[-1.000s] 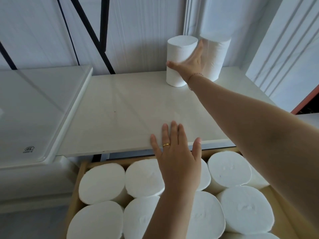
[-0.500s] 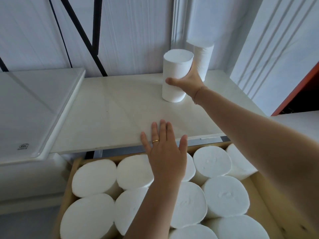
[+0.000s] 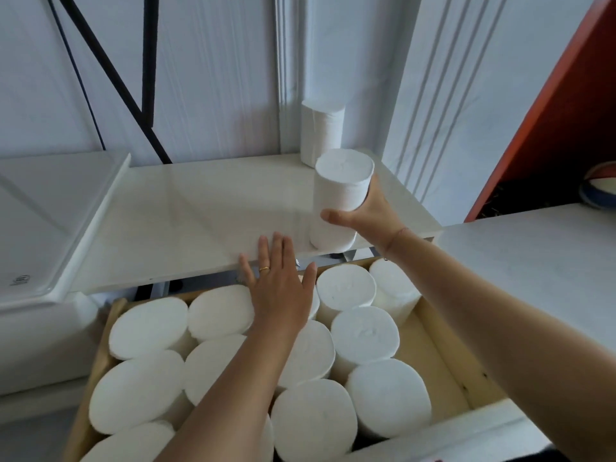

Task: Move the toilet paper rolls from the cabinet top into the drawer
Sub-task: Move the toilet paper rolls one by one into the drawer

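Right grip (image 3: 370, 218) wrapped round an upright toilet paper roll (image 3: 340, 195) at the front edge of the tabletop (image 3: 200, 211), centre-right of frame. Left grip (image 3: 280, 288) flat, fingers spread, on that edge. Second roll (image 3: 321, 135) stands behind, at the wall. Open drawer (image 3: 443, 355) below, packed with upright rolls (image 3: 363, 335).

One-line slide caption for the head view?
Right hand grips a toilet paper roll at the edge of the cabinet top above the packed drawer; left hand flat; second roll by the wall.
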The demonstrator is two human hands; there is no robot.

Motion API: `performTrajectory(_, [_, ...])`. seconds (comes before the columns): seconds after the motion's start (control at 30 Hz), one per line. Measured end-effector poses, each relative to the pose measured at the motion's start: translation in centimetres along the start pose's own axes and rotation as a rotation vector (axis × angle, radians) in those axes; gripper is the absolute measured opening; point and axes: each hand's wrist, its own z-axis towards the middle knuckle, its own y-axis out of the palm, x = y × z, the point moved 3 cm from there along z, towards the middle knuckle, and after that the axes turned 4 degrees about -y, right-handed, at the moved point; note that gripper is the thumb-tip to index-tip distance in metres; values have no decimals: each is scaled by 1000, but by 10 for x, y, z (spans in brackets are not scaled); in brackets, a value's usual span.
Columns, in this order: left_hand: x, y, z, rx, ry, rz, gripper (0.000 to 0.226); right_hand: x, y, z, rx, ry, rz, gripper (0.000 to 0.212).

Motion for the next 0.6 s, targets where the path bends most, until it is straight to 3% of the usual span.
performTrajectory(0.2, [32, 11, -25, -46, 221, -19, 71, -7, -46, -57, -11, -2, 0, 100])
performTrajectory(0.37, [57, 24, -40, -220, 511, 27, 69, -3, -88, -106, -8, 58, -26, 105])
performTrajectory(0.6, [68, 25, -56, -387, 599, -2, 73, 7, -114, -151, -8, 114, -25, 102])
